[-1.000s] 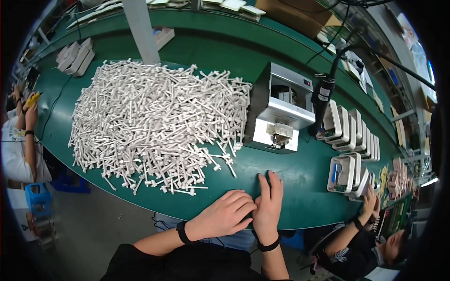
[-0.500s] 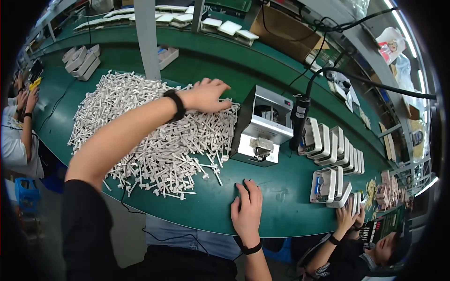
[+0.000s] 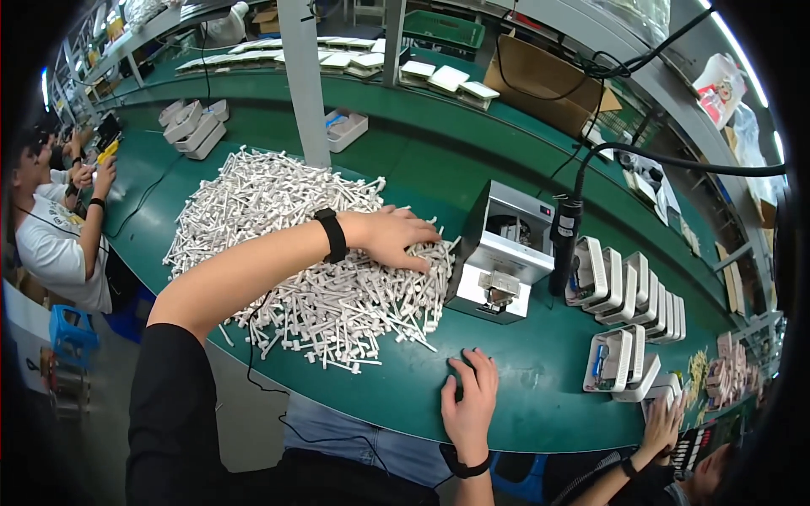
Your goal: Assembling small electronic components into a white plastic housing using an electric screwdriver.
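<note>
The left hand [image 3: 392,239] has moved from the far edge of the pile of white sticks [image 3: 274,202] to its right side, near the silver machine [image 3: 506,253] — fingers spread wide. The right hand [image 3: 471,405] rests on the table [image 3: 540,379], fingers slightly parted.

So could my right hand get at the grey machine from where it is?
Probably yes. The right hand rests on the table in front of the grey machine, and nothing visible stands between them; the left hand is aside, on the white pieces.

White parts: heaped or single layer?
Heaped: the white parts overlap, many crossing others, on the green table; the left hand spreads over some.
</note>
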`<act>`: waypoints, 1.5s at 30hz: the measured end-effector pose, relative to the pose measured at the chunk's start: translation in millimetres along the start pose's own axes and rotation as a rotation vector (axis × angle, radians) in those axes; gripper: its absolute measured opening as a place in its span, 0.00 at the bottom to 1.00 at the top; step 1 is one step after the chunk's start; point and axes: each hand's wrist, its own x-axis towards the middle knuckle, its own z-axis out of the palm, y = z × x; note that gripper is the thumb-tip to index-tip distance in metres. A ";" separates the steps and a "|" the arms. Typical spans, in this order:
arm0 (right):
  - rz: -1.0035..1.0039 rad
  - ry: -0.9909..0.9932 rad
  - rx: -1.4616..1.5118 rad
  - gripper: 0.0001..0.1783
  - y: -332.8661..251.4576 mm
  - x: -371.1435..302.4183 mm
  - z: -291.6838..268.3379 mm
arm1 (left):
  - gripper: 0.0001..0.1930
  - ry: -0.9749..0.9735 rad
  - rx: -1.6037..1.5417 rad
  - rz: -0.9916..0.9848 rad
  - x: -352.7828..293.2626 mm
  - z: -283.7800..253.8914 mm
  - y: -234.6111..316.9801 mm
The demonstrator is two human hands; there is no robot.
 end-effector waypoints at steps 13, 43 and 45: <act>0.003 0.014 0.002 0.14 -4.3 0.3 2.9 | 0.28 0.145 0.067 -0.388 5.8 -31.5 -75.2; 0.023 -0.022 -0.049 0.15 -1.8 -0.5 2.4 | 0.23 0.231 0.210 -0.461 -86.6 -14.0 -81.2; -0.002 -0.036 -0.077 0.16 -2.4 3.1 0.5 | 0.22 0.141 0.259 -0.560 -59.7 -49.0 -71.4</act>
